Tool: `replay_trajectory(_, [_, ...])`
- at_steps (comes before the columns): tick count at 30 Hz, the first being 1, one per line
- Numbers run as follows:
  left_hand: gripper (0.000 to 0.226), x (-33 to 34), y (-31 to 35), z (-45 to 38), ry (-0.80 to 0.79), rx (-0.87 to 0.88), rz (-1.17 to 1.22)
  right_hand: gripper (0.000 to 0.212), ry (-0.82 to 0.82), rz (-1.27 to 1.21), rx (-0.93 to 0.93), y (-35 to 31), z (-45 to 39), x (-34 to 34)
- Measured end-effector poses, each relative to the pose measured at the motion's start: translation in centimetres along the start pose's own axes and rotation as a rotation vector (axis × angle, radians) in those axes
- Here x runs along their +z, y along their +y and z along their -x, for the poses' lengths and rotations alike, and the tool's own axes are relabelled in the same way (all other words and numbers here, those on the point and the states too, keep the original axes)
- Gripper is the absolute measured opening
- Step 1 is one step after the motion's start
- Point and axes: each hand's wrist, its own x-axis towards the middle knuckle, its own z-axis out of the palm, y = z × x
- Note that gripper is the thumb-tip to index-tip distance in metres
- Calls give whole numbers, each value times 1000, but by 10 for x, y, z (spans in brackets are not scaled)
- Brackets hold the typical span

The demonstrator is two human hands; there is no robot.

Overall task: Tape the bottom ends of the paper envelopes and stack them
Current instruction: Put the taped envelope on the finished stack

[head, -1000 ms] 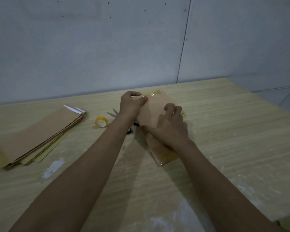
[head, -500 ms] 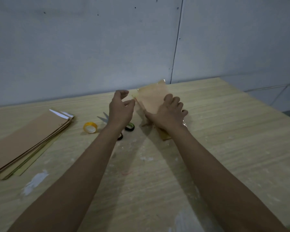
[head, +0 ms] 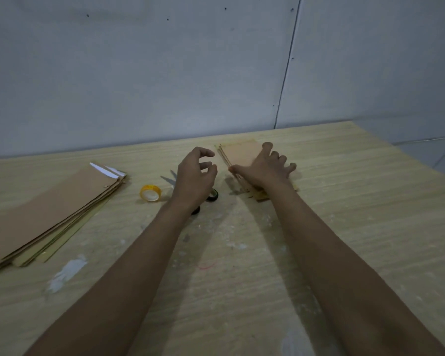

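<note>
Pale wood-grain table [head: 344,227], smeared here and there with white patches, runs up to a plain grey wall [head: 165,73]. No container shows on it. At the far middle lies a small stack of brown paper envelopes [head: 239,154], flat, its layered edges fanned slightly along the left side and a yellowish strip at the far end. The right hand [head: 265,168] rests on this stack with fingers spread and straight, thumb against the left edge. The left hand [head: 194,177] hovers just beside it with fingers loosely curled, holding nothing, above a pair of scissors [head: 168,179] whose dark handles peek out beneath it. A yellow tape roll [head: 150,193] sits nearby, and a larger pile of envelopes [head: 52,214] lies at the left.
</note>
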Motion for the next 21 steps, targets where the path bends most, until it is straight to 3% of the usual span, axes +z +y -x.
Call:
replay_trajectory(2, [17, -2, 2, 2, -9, 29, 1, 105, 56, -20, -33, -1, 4, 0])
replay_trajectory(8, [19, -27, 10, 17, -48, 203, -19, 34, 433, -108, -288, -16, 38, 9])
replay_trajectory(13, [20, -67, 7, 35, 40, 305, -94, 16, 577, -230, -507, -35, 77, 20])
replay_trajectory(17, [19, -118, -16, 47, 146, 244, -239, 16, 539, -285, -720, -50, 110, 27])
replay_trajectory(21, [15, -179, -51, 62, 235, 49, -432, 14, 320, -374, -933, -67, 142, 35])
